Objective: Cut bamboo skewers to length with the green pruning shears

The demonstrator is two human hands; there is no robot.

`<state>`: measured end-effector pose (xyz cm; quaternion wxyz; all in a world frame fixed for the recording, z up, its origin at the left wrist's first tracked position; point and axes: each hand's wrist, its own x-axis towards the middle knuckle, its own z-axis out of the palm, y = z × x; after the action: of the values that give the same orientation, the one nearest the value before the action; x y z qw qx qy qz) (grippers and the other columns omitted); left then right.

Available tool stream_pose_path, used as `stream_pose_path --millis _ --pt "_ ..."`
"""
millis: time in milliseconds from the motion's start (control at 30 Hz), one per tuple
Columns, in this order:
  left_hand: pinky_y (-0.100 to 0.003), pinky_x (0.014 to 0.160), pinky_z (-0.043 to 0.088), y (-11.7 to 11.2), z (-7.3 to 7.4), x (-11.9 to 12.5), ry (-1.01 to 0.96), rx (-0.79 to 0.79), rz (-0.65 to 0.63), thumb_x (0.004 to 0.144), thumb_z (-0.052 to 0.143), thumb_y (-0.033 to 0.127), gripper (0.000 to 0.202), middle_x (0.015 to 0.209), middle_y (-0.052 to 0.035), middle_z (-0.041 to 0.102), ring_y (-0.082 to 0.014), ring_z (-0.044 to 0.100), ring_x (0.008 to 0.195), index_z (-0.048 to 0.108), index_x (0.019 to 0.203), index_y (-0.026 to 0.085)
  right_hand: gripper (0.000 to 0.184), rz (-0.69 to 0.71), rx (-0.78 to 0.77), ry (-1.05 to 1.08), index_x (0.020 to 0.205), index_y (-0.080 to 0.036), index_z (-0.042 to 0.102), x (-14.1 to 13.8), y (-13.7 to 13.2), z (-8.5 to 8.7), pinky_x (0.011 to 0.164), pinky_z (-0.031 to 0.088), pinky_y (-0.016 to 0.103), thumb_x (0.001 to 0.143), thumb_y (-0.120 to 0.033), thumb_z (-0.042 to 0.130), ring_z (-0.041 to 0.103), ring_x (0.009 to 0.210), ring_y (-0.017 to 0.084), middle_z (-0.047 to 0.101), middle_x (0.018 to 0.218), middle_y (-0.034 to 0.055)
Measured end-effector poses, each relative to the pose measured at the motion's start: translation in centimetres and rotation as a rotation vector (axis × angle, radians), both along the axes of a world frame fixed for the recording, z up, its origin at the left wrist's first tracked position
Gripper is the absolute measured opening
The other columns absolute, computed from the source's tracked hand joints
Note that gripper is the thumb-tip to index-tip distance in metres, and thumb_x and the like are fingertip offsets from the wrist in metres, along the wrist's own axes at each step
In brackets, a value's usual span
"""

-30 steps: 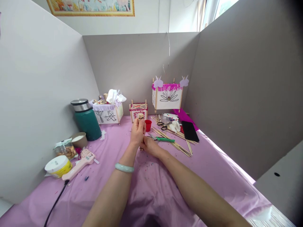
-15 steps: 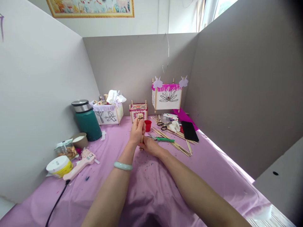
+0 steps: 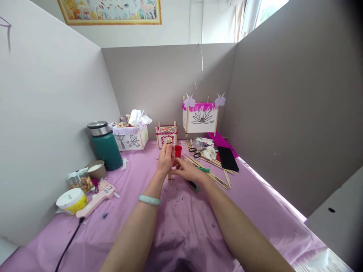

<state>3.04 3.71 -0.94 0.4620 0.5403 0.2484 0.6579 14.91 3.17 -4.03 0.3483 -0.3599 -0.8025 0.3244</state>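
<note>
Well, nearest of all, a pale green jade bangle [image 3: 149, 200] rings the left forearm, and the left hand [image 3: 166, 160] is curled firmly around an upright bundle of thin pale wooden sticks [image 3: 169, 176], its fingers closed, with the stick ends showing above and below the fist at about 12 o'clock. The right hand [image 3: 185, 170] reaches in from 4 o'clock, fingers extended and narrowly parted, their tips just beside the bundle; whether they touch it I cannot tell. If the left hand's grip slackened, the sticks could slip apart or drop onto the lilac cloth table cover [image 3: 70, 236]. A green-handled metal tool [image 3: 202, 169] lies partly hidden beneath the right hand, so a sideways shift of that wrist could nudge it into the loose pale wooden sticks [image 3: 207, 170] at 2 o'clock and scatter them. A small red plastic cup [image 3: 178, 151] stands just behind the bundle, where a tilt of the sticks could knock it over. At 9 o'clock, a pink hot glue gun [image 3: 96, 200] trails a black power cord [image 3: 69, 241] that could snag a careless elbow. Farther off at 12 o'clock, a white paper lantern with a lotus drawing [image 3: 200, 120] stands upright on its slender legs.
</note>
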Motion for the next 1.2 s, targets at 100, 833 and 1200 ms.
stream_pose_path --millis 100,833,1200 --pt "-0.019 0.036 0.019 0.3 -0.3 0.0 0.024 0.008 0.000 0.077 0.057 0.061 0.043 0.052 0.0084 0.034 -0.0045 0.026 0.039 0.044 0.076 0.020 0.025 -0.091 0.000 0.318 0.098 -0.016 0.059 1.4 0.1 2.8 0.070 0.045 0.028 0.085 -0.037 0.053 0.057 0.075 0.014 0.063 0.087 0.0032" --pt "-0.019 0.042 0.034 0.4 -0.3 0.3 -0.079 -0.044 0.064 0.074 0.061 0.061 0.050 0.071 0.0022 0.055 -0.0094 0.051 0.054 0.052 0.101 0.021 0.031 -0.117 -0.161 0.679 0.092 -0.017 0.064 -4.7 0.6 6.4 0.066 0.046 0.024 0.075 -0.019 0.037 0.055 0.081 0.016 0.062 0.083 0.0020" --pt "-0.020 0.036 0.018 0.2 -0.3 0.2 -0.069 -0.046 0.041 0.072 0.060 0.064 0.047 0.051 0.0083 0.034 -0.0058 0.029 0.038 0.050 0.086 0.020 0.033 -0.107 -0.218 0.654 0.100 -0.018 0.062 -4.6 0.6 6.3 0.054 0.043 0.023 0.076 -0.021 0.040 0.056 0.073 0.017 0.062 0.083 0.0024"
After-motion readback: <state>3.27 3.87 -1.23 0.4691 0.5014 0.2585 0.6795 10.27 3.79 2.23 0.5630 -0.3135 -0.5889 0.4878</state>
